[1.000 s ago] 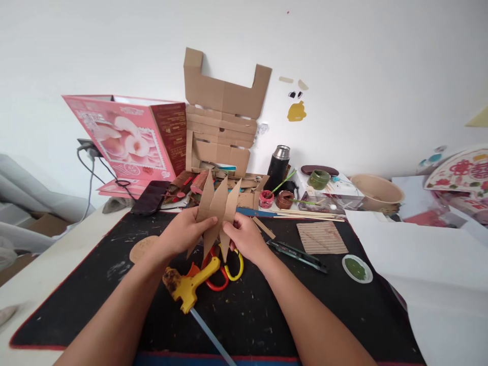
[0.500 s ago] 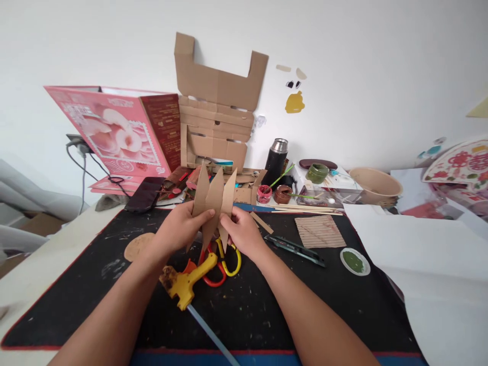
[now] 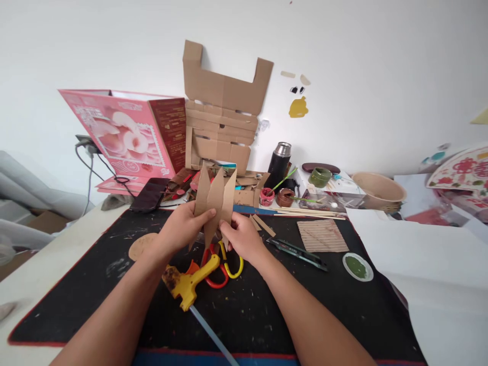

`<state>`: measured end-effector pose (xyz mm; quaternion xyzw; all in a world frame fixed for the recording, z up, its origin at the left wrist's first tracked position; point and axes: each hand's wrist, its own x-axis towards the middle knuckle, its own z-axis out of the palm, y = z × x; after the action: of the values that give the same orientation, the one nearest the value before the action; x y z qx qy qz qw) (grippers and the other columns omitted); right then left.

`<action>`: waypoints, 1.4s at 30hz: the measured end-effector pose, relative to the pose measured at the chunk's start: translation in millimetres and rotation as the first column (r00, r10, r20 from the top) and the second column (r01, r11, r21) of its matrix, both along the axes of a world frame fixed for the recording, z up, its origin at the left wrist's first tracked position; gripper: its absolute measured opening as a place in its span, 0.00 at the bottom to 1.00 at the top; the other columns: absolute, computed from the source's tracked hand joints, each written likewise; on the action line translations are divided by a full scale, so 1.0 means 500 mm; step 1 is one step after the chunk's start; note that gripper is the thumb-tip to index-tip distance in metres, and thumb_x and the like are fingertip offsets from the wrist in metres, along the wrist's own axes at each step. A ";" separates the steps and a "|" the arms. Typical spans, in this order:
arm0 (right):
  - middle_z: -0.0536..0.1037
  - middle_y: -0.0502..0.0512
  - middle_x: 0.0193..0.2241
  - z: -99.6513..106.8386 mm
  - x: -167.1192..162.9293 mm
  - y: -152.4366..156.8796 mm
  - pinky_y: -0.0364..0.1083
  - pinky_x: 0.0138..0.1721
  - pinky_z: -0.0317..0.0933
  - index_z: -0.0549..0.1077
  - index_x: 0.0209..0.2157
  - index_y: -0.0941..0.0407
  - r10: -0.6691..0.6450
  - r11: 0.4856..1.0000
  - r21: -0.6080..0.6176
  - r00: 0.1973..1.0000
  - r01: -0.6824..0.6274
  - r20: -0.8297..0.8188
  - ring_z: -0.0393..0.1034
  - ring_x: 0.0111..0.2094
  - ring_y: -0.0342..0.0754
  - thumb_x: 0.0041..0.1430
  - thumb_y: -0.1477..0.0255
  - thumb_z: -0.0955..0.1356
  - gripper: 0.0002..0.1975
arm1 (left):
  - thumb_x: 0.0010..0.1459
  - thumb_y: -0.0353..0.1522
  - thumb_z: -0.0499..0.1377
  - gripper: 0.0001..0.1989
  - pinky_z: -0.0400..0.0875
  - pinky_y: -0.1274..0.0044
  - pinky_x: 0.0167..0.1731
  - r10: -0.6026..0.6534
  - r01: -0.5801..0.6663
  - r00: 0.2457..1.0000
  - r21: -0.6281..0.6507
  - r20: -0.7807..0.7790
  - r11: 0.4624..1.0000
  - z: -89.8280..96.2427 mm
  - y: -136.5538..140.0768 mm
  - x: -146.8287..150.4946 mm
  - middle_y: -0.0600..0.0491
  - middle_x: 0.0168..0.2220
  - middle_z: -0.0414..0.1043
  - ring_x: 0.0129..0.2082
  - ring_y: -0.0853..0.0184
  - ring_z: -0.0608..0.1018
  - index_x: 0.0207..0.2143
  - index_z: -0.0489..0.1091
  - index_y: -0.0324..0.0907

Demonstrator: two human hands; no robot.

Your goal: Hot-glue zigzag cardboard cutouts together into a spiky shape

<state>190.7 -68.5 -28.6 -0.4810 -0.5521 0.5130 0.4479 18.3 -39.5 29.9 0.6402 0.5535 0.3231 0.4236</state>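
Note:
Three pointed cardboard pieces point(image 3: 215, 195) stand side by side, partly overlapping, held up over the black mat. My left hand point(image 3: 186, 223) pinches them from the left, thumb flat across the front. From the right, my right hand point(image 3: 244, 235) grips the rightmost piece near its lower part, with its other fingers hidden behind. Just below the hands lie scissors point(image 3: 239, 267) with red and yellow handles, their blades hidden. A yellow hot glue gun point(image 3: 186, 284) with a long glue stick point(image 3: 211, 330) lies nearer to me, touching or overlapping the scissors.
On the black mat point(image 3: 244, 320) are a green utility knife point(image 3: 297, 252), corrugated cardboard point(image 3: 322, 236), a dish of green paint point(image 3: 357, 267) and a round tan disc point(image 3: 142, 246). Behind stand paint jars point(image 3: 285, 197), a thermos point(image 3: 279, 165), a pink box point(image 3: 125, 137) and cardboard scraps.
The whole view has shifted slightly, so the scene sits a little further right and lower. Both hands keep their hold on the cardboard pieces, with hardly any movement.

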 end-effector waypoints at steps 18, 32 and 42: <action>0.74 0.46 0.22 0.005 -0.004 -0.007 0.44 0.24 0.61 0.74 0.35 0.53 -0.065 0.997 0.050 0.995 0.062 0.077 0.67 0.21 0.46 0.65 0.67 0.68 0.06 | 0.53 0.50 0.63 0.19 0.73 0.72 0.30 0.006 -0.005 1.000 0.077 -0.015 0.997 0.009 -0.017 0.011 0.49 0.29 0.81 0.29 0.58 0.80 0.30 0.74 0.43; 0.71 0.46 0.21 0.016 0.015 0.001 0.44 0.19 0.59 0.72 0.32 0.53 -0.094 0.995 0.047 0.995 0.092 0.035 0.66 0.18 0.46 0.64 0.64 0.67 0.09 | 0.54 0.50 0.63 0.21 0.74 0.72 0.32 -0.171 0.174 0.984 0.054 -0.057 0.983 0.003 -0.017 0.001 0.47 0.34 0.84 0.32 0.55 0.81 0.35 0.78 0.41; 0.73 0.48 0.23 -0.007 0.010 0.005 0.44 0.26 0.53 0.74 0.31 0.54 -0.244 0.962 0.198 0.913 0.186 0.327 0.66 0.25 0.47 0.64 0.66 0.68 0.08 | 0.60 0.46 0.54 0.17 0.66 0.71 0.33 -0.094 0.193 0.907 0.208 -0.411 0.959 0.000 -0.028 0.017 0.47 0.30 0.81 0.30 0.54 0.79 0.32 0.75 0.44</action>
<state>195.8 -65.8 -32.4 -0.5840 -0.6061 0.3202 0.4348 26.9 -53.7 29.8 0.7787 0.5348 0.2200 0.2435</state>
